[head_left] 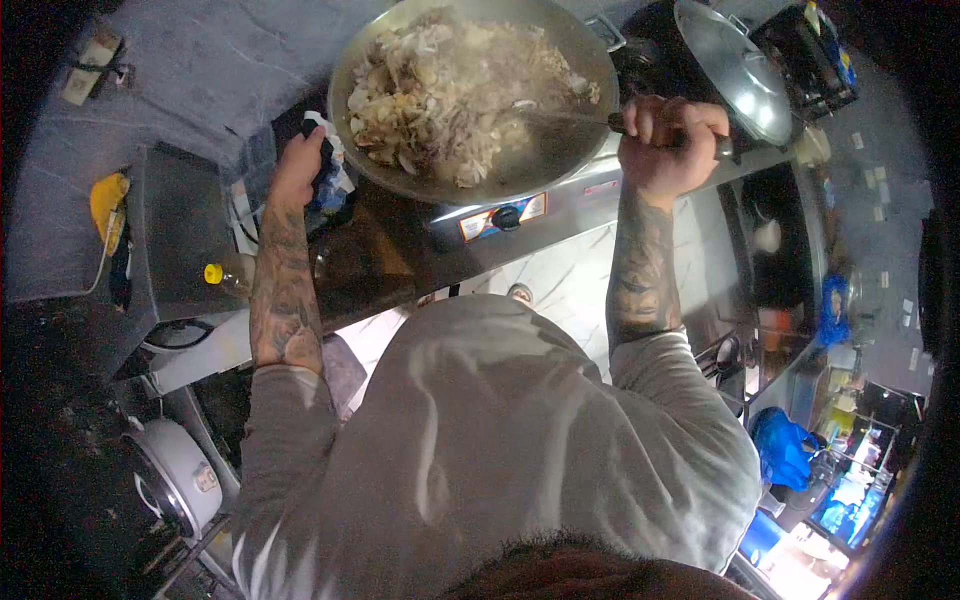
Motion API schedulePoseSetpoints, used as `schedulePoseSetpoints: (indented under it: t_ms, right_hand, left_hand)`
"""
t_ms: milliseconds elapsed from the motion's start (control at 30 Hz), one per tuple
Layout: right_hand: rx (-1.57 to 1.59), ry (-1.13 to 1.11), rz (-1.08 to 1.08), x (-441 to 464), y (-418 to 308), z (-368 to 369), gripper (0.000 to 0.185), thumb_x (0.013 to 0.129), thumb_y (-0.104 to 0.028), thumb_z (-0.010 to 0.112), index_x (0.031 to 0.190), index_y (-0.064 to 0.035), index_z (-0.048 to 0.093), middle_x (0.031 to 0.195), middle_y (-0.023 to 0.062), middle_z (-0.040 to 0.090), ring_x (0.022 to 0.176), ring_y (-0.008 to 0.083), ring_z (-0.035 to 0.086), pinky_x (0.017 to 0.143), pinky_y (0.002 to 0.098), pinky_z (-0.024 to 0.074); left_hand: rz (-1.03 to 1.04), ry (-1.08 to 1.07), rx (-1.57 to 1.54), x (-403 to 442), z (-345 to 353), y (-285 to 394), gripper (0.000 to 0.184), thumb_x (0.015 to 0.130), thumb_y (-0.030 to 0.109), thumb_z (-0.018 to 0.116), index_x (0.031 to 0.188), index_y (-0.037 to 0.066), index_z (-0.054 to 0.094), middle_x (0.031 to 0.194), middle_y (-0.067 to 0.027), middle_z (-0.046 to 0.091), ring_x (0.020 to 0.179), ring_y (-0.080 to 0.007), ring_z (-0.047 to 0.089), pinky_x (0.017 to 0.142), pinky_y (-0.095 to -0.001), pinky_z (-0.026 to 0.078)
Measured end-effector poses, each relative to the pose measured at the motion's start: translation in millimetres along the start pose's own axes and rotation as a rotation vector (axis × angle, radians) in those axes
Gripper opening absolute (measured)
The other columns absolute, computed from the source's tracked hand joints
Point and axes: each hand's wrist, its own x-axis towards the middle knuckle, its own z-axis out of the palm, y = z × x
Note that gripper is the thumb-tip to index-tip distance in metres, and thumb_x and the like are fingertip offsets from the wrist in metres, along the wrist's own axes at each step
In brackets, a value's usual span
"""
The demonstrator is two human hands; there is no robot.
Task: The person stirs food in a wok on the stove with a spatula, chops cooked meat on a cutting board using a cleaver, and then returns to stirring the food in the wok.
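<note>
A wide metal pan (343, 140) on the stove is heaped with pale, chopped, steaming food (440, 85), some of it browned or purplish. My right hand (668, 150) is closed round the dark handle of a metal cooking spoon (570, 117). Its shank reaches left over the rim, and its head is partly buried in the food. At the pan's left edge, my left hand (297, 168) is a fist on a bunched white and blue cloth (336, 170). Whether a pan handle lies inside the cloth I cannot tell.
A large domed metal lid (735, 75) leans at the back right. Below the pan, the stove front carries a black knob (507, 217). A yellow-capped bottle (228, 274) lies beside my left forearm. A white rice cooker (180, 470) stands low at the left, and a blue bag (783, 448) at the right.
</note>
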Motion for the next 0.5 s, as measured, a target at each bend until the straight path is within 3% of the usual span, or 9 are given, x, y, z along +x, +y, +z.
schedulePoseSetpoints:
  t_ms: [100, 267, 400, 433, 500]
  right_hand:
    - [0.059, -0.115, -0.05, 12, -6, -3, 0.009, 0.085, -0.011, 0.05, 0.078, -0.0116, 0.045, 0.05, 0.0039, 0.033, 0.039, 0.017, 0.034, 0.042, 0.0343, 0.036]
    - [0.171, -0.164, -0.064, 25, 8, -1, 0.012, 0.088, -0.014, 0.047, 0.076, -0.0124, 0.045, 0.049, 0.0012, 0.029, 0.04, 0.0163, 0.032, 0.041, 0.0335, 0.0327]
    - [0.087, -0.088, -0.09, 27, 42, 21, 0.012, 0.086, -0.01, 0.052, 0.077, -0.0088, 0.045, 0.05, 0.0047, 0.033, 0.038, 0.0154, 0.034, 0.04, 0.0349, 0.0359]
    - [0.082, -0.072, -0.077, 28, 50, 26, 0.012, 0.085, -0.009, 0.053, 0.076, -0.0078, 0.044, 0.05, 0.0053, 0.035, 0.038, 0.0156, 0.034, 0.039, 0.035, 0.0366]
    - [0.007, 0.043, -0.009, 30, 68, 36, 0.014, 0.082, -0.009, 0.05, 0.07, -0.0109, 0.043, 0.049, 0.0032, 0.028, 0.041, 0.0151, 0.028, 0.041, 0.0328, 0.0291]
  left_hand:
    - [0.023, 0.007, 0.296, 38, -13, -33, 0.049, 0.096, 0.04, 0.052, 0.121, -0.003, 0.055, 0.096, -0.0116, 0.064, 0.083, -0.0221, 0.062, 0.069, -0.0379, 0.046]
    - [-0.047, -0.021, 0.056, -30, 6, 21, 0.065, 0.092, 0.049, 0.053, 0.129, -0.005, 0.049, 0.122, -0.0174, 0.059, 0.105, -0.0256, 0.059, 0.084, -0.0398, 0.046]
    - [-0.086, 0.107, 0.148, 0, 1, -4, 0.059, 0.095, 0.041, 0.052, 0.131, -0.005, 0.048, 0.124, -0.0169, 0.058, 0.107, -0.0252, 0.058, 0.089, -0.0383, 0.045]
    - [-0.064, 0.054, 0.077, 1, 0, -5, 0.057, 0.095, 0.039, 0.052, 0.131, -0.004, 0.048, 0.123, -0.0163, 0.059, 0.107, -0.0247, 0.058, 0.089, -0.0376, 0.045]
    - [-0.047, 0.002, 0.004, -14, 5, 2, 0.055, 0.095, 0.037, 0.053, 0.131, -0.004, 0.048, 0.122, -0.0157, 0.059, 0.106, -0.0243, 0.058, 0.09, -0.0368, 0.045]
